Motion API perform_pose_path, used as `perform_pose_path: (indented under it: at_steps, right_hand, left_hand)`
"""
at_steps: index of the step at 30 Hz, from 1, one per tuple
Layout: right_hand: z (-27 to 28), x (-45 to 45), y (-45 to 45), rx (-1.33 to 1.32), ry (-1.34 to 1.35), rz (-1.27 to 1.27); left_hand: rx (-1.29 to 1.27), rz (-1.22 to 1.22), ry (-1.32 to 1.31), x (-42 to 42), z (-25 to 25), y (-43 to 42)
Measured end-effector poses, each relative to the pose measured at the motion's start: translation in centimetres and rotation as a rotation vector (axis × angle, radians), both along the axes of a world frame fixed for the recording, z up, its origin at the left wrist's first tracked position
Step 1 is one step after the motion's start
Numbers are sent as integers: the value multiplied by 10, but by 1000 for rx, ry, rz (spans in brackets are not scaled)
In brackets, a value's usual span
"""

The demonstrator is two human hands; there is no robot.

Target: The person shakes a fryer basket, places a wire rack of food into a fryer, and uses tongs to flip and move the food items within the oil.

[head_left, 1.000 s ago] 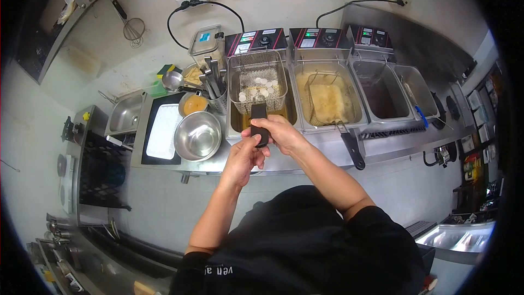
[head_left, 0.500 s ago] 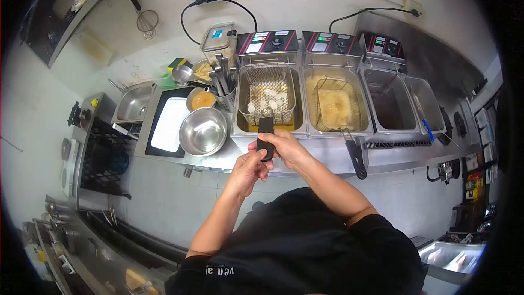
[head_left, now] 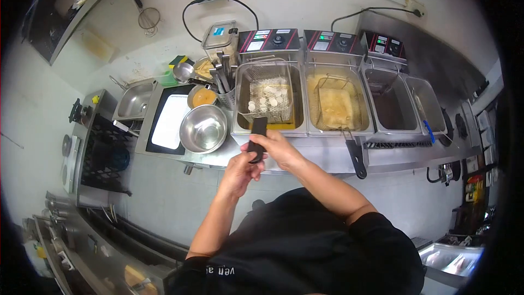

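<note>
Both hands are on the black handle (head_left: 258, 131) of a wire fryer basket (head_left: 266, 82). My left hand (head_left: 240, 170) is closed round the handle's near end, and my right hand (head_left: 277, 148) grips it just above, from the right side. The basket is over the left fryer tank (head_left: 299, 120), where yellow oil shows below it. Several small white round pieces (head_left: 273, 101) lie in the basket. A second basket (head_left: 356, 98) sits in the middle tank among pale foam, its black handle (head_left: 356, 158) pointing toward me.
Left of the fryers are a steel bowl (head_left: 203, 129), a white tray (head_left: 170, 122), a pot with orange liquid (head_left: 203, 97), a holder with utensils (head_left: 226, 98) and a sink (head_left: 135, 101). A darker tank (head_left: 391, 104) is on the right.
The camera view has shifted, moving the fryers right and slightly down in the picture. Between the last two frames, the held basket and both hands have moved slightly left.
</note>
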State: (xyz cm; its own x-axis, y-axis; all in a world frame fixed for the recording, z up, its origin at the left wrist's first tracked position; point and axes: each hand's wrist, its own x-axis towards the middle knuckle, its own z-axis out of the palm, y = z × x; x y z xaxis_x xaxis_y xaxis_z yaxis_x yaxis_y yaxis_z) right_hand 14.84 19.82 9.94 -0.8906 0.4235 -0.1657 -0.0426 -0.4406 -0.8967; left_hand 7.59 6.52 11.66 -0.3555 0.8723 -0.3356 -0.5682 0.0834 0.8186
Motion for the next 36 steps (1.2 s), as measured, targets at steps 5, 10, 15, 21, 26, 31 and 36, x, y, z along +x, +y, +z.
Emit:
perform_pose_path:
  at_steps: [5, 10, 15, 21, 26, 31, 36]
  right_hand:
    - [18, -13, -14, 95, 110, 77]
    - [46, -16, -20, 91, 152, 45]
    - [53, -15, -23, 161, 170, 73]
    - [53, 1, -22, 180, 204, 65]
    - [24, 6, -17, 94, 175, 78]
    - [-3, 14, -3, 7, 131, 104]
    - [-36, 13, 7, -116, 22, 104]
  left_hand:
    - [29, 67, 70, -11, 12, -20]
    - [91, 105, 111, -11, 30, -24]
    - [153, 137, 176, -7, 37, -28]
    - [141, 156, 163, 8, 34, -28]
    - [94, 131, 98, 17, 26, -16]
    - [57, 96, 21, 25, 3, -5]
    - [23, 32, -63, 16, -21, 7]
